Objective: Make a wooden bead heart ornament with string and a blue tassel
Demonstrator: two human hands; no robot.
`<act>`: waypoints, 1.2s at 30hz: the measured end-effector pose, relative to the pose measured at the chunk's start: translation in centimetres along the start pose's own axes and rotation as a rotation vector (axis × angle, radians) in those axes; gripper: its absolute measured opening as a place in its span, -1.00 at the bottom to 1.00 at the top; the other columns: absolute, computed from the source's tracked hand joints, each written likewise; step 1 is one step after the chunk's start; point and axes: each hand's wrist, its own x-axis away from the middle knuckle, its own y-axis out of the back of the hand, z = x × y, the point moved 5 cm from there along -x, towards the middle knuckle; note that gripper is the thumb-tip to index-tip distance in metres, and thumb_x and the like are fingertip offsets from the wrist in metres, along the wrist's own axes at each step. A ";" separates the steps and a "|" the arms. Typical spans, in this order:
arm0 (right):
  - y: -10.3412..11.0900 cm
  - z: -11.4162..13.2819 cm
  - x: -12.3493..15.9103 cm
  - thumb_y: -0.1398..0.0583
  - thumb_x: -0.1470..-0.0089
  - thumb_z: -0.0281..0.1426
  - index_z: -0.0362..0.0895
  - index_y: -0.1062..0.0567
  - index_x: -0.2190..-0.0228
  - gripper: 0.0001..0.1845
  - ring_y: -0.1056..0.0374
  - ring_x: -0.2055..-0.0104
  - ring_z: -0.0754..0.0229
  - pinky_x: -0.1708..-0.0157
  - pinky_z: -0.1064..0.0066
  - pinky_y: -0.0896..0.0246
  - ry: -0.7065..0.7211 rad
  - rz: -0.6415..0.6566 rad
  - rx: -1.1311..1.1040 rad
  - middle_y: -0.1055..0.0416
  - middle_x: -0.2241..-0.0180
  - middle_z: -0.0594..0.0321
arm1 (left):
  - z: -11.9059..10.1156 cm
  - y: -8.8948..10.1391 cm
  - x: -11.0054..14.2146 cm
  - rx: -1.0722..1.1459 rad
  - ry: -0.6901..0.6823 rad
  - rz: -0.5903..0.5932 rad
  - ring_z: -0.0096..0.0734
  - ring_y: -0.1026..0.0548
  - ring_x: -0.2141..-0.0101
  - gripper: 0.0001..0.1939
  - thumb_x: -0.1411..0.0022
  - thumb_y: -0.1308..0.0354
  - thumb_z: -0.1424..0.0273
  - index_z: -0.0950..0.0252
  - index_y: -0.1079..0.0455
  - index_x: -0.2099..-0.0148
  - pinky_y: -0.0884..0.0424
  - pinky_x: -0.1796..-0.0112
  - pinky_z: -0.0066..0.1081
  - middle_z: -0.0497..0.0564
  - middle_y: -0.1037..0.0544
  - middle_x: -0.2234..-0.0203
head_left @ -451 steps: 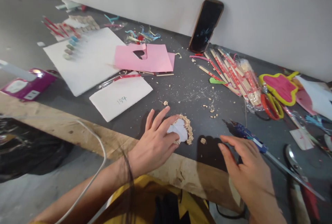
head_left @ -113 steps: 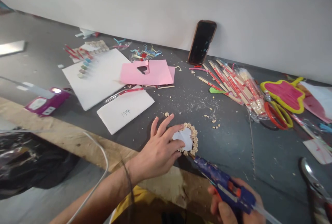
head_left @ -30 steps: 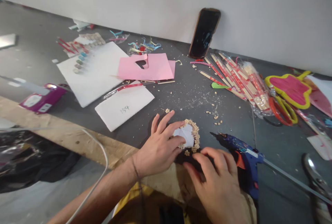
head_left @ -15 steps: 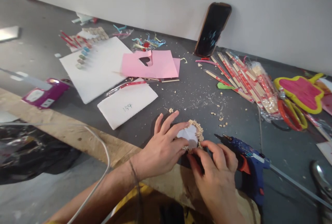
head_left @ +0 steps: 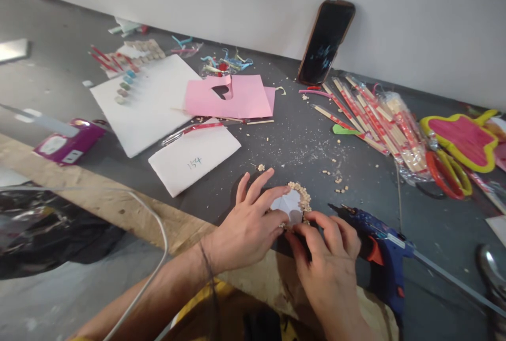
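A small white paper piece (head_left: 291, 205) lies near the table's front edge, rimmed by a ring of tiny pale wooden bits (head_left: 305, 198). My left hand (head_left: 253, 220) grips its left side between thumb and index finger, the other fingers stretched out. At the lower right of the rim, my right hand (head_left: 328, 251) pinches with thumb and index finger against the wooden bits; its fingertips partly cover that spot. Right of this hand lies a blue glue gun (head_left: 379, 233) with an orange trigger and a long glue stick behind it.
Pink paper (head_left: 245, 96), a folded white sheet (head_left: 195, 159) and a white board (head_left: 142, 104) lie left of centre. A phone (head_left: 326, 43) leans on the wall. Packed wooden chopsticks (head_left: 379, 114) and scissors (head_left: 446, 172) are at right. A white cable (head_left: 164, 235) crosses at left.
Both hands stay at the paper piece, with hardly any shift of the right fingers. The view has moved very slightly.
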 end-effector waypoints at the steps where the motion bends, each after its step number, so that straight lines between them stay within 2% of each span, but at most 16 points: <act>1: 0.0 0.0 0.0 -0.19 -0.09 -0.35 -0.12 -0.51 0.36 -0.88 -0.19 0.11 -0.05 0.12 0.05 -0.10 0.004 0.001 -0.003 -0.45 0.21 0.11 | 0.0 0.0 0.0 -0.001 0.001 0.004 0.08 0.16 -0.26 -0.82 -0.24 -0.02 0.40 0.18 -0.44 0.18 0.26 -0.16 0.20 0.00 -0.23 -0.17; 9: 0.0 -0.3 0.3 -0.19 -0.10 -0.32 -0.10 -0.50 0.29 -0.85 -0.19 0.09 -0.03 0.09 0.05 -0.13 0.000 -0.005 -0.010 -0.42 0.19 0.10 | 0.1 0.2 0.1 0.008 -0.002 -0.011 0.09 0.16 -0.26 -0.80 -0.23 -0.04 0.39 0.14 -0.45 0.14 0.25 -0.16 0.20 0.00 -0.20 -0.18; 14: 1.8 -1.4 1.2 -0.24 -0.04 -0.31 -0.11 -0.45 0.22 -0.76 -0.20 0.07 -0.01 0.07 0.07 -0.18 -0.011 -0.084 -0.021 -0.38 0.16 0.07 | 0.0 0.2 0.1 0.007 -0.001 -0.012 0.09 0.16 -0.26 -0.79 -0.16 -0.09 0.40 0.16 -0.43 0.13 0.26 -0.16 0.19 0.01 -0.22 -0.17; 17: 2.7 -2.0 2.0 -0.22 -0.06 -0.34 -0.14 -0.44 0.21 -0.78 -0.25 0.11 0.04 0.09 0.11 -0.20 -0.015 -0.084 -0.015 -0.39 0.20 0.08 | -0.3 0.1 0.1 -0.011 -0.015 -0.002 0.12 0.16 -0.26 -0.78 -0.14 -0.12 0.35 0.18 -0.42 0.13 0.28 -0.15 0.21 0.04 -0.23 -0.17; 22: 1.6 -2.2 3.0 -0.13 -0.14 -0.37 -0.13 -0.44 0.23 -0.84 -0.35 0.23 0.16 0.19 0.31 -0.27 -0.021 -0.006 -0.033 -0.42 0.26 0.14 | -1.1 -0.1 0.0 -0.052 -0.037 -0.014 0.13 0.14 -0.26 -0.81 -0.19 -0.09 0.34 0.17 -0.43 0.14 0.31 -0.15 0.21 0.04 -0.23 -0.18; 31: 0.7 -1.9 2.2 -0.12 -0.15 -0.38 -0.11 -0.51 0.31 -0.83 -0.38 0.31 0.14 0.30 0.34 -0.22 -0.005 -0.017 0.014 -0.48 0.35 0.18 | -1.3 -0.4 -0.1 -0.082 -0.036 -0.059 0.06 0.11 -0.26 -0.87 -0.22 -0.08 0.36 0.16 -0.46 0.22 0.29 -0.17 0.15 0.01 -0.27 -0.14; 36: 0.8 -2.1 2.3 -0.12 -0.15 -0.33 -0.14 -0.48 0.24 -0.81 -0.39 0.25 0.13 0.27 0.35 -0.24 -0.055 -0.008 0.001 -0.47 0.28 0.14 | -1.2 -0.5 -0.1 -0.075 -0.034 -0.026 0.05 0.12 -0.26 -0.85 -0.25 -0.06 0.34 0.16 -0.46 0.21 0.24 -0.16 0.17 0.02 -0.26 -0.14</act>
